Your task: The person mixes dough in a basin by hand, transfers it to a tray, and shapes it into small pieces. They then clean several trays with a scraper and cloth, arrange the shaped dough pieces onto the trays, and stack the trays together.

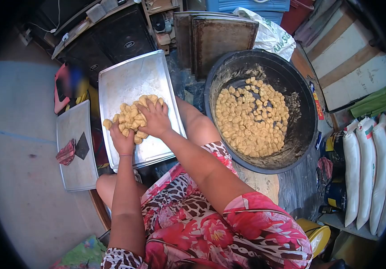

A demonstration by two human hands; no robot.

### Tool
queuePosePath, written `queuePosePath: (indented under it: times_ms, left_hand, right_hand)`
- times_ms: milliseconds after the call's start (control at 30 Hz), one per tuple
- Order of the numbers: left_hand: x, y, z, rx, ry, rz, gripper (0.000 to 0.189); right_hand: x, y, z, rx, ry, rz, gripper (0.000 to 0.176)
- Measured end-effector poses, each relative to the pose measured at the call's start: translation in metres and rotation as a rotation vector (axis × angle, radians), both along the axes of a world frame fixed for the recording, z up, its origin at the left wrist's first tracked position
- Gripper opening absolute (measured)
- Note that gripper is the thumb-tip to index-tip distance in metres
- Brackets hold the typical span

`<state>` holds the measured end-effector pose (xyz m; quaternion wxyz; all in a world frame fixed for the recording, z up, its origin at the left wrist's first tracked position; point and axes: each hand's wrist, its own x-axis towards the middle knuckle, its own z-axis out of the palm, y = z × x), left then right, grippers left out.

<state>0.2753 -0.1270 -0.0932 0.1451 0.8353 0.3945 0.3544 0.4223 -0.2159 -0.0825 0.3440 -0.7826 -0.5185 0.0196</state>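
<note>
A heap of tan dough balls (132,115) lies on a shiny metal baking tray (119,74) in front of me. My left hand (122,138) is curled against the near left side of the heap. From the right, my right hand (155,118) presses over the pile, its fingers wrapped around several balls. Some dough is hidden under both palms. Beside the tray, to the right, a big black tub (213,110) holds many more dough balls (251,121).
Dark baking trays (222,42) lean upright behind the tub. At left, another metal tray (74,134) carries a crumpled cloth (66,153) and a dark flat piece (82,146). Long white sacks (365,170) stand at right, near a yellow container (320,240).
</note>
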Motion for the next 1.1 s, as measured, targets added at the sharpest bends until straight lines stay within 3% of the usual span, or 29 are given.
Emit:
queuePosePath:
  times_ms: [700,767,833,967,1000,1033,1100]
  left_hand:
    - [-0.004,0.001,-0.004,-0.058,-0.035,-0.015,0.061]
    - [-0.018,0.008,-0.001,-0.308,-0.146,-0.157,0.066]
    - [-0.034,0.016,0.005,-0.641,-0.342,-0.318,0.062]
    - [-0.048,0.032,0.024,-0.355,-0.103,-0.254,0.050]
    - [-0.046,0.034,0.032,-0.191,-0.005,-0.141,0.047]
    - [-0.042,0.040,0.032,-0.191,-0.008,-0.133,0.047]
    - [-0.036,0.051,0.028,-0.059,-0.027,0.066,0.046]
  right_hand:
    - [0.000,0.001,0.001,-0.072,0.050,0.022,0.085]
    - [0.007,-0.007,0.017,-0.184,0.125,0.154,0.092]
    - [0.025,-0.013,0.033,-0.275,0.118,0.278,0.084]
    - [0.051,0.008,0.081,-0.437,0.276,0.335,0.075]
    - [0.049,0.017,0.088,-0.376,0.248,0.241,0.072]
    - [0.048,0.027,0.090,-0.315,0.222,0.147,0.069]
    - [0.043,0.048,0.061,-0.209,0.115,0.202,0.074]
